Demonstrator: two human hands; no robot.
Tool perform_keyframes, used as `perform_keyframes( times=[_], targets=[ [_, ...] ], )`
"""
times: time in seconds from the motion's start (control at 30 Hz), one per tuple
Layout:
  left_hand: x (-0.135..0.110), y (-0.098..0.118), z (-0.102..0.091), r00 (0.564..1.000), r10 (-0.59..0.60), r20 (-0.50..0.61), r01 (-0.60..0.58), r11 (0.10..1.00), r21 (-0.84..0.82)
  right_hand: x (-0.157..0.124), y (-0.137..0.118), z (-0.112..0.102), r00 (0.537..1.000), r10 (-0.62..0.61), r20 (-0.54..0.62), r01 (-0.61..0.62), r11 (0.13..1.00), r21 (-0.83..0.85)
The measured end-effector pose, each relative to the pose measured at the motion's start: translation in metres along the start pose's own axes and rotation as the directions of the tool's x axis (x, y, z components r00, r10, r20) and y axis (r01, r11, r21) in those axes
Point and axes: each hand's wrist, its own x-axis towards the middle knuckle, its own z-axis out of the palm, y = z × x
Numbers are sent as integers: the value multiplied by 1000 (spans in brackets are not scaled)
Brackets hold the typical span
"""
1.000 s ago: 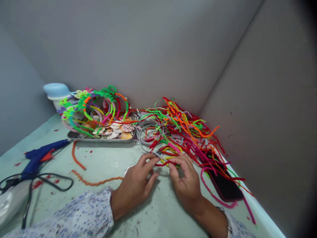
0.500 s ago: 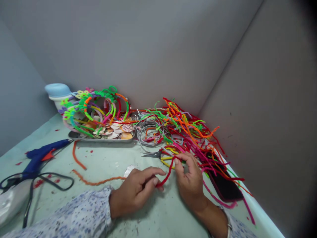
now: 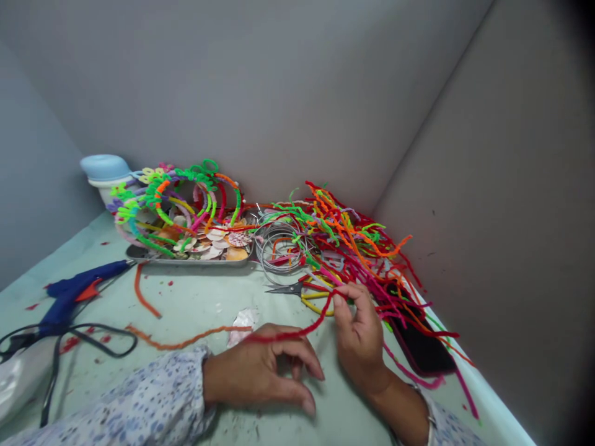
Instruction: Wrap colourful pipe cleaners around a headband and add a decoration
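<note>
My right hand [image 3: 360, 334] pinches a long red pipe cleaner [image 3: 304, 328] at its right end, just in front of the tangled heap of coloured pipe cleaners [image 3: 353, 241]. The red strand runs left and ends above the knuckles of my left hand [image 3: 264, 371]. That hand rests low on the table with its fingers loosely curled downward; the strand lies along its top by thumb and forefinger. Small scissors with yellow handles [image 3: 297, 289] lie on the table just beyond both hands.
A metal tray [image 3: 186, 259] holds shells and pipe-cleaner hoops [image 3: 176, 198]. Grey wire rings [image 3: 279, 248] lie beside it. At left are a blue glue gun [image 3: 79, 288], its black cord [image 3: 93, 337] and orange strands [image 3: 186, 341]. A dark phone [image 3: 421, 350] lies at right by the grey partition walls.
My left hand drew back from the scissors toward me and lowered. The red pipe cleaner was pulled out of the heap and now stretches leftward between both hands.
</note>
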Motion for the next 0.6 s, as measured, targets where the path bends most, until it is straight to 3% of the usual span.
perform_keyframes(
  times=[0.07, 0.17, 0.3, 0.43, 0.5, 0.6],
  targets=[
    [-1, -1, 4, 985, -3, -175, 27, 991, 131, -1, -2, 0, 996, -58, 70, 58, 998, 6],
    [-2, -9, 5, 907, 159, -389, 24, 905, 426, -2, -5, 1, 973, -150, 177, 150, 989, 14],
    [-2, -19, 0, 833, 401, -382, -10, 700, 714, -3, -6, 2, 968, -163, 191, 161, 987, 24],
    [-2, -19, -5, 762, 525, -379, -2, 587, 809, -2, -4, 2, 981, -111, 158, 105, 993, 47],
    [-2, -16, -6, 751, 534, -387, 35, 553, 832, -1, -5, 2, 977, -121, 174, 114, 992, 53],
    [-1, -11, -6, 780, 505, -369, 42, 546, 837, -2, -7, 2, 965, -167, 203, 159, 986, 58]
  ],
)
